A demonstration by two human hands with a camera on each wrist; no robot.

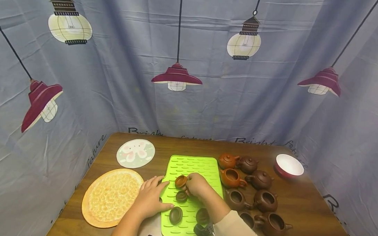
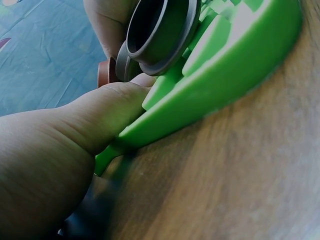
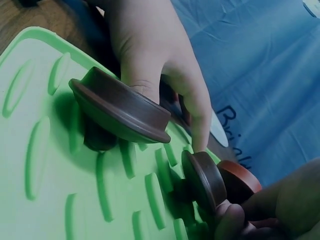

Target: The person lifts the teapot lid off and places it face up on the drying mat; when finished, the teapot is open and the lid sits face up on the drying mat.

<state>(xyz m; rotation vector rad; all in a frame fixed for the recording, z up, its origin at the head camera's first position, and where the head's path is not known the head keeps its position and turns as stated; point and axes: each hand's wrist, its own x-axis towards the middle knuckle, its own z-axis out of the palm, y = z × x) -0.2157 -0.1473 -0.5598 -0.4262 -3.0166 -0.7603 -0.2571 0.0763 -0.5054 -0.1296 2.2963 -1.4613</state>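
Orange lid (image 1: 181, 181): below the centre of the frame, at the green mat (image 1: 203, 167); its hollow side faces up; round, no long axis.
Right hand (image 1: 196, 185): narrow grip, pinching this lid's right edge; forearm enters from lower right.
Left hand (image 1: 150, 198): fingers spread, thumb touching the mat's left edge.

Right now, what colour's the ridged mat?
The mat is lime green; the head view shows it best.
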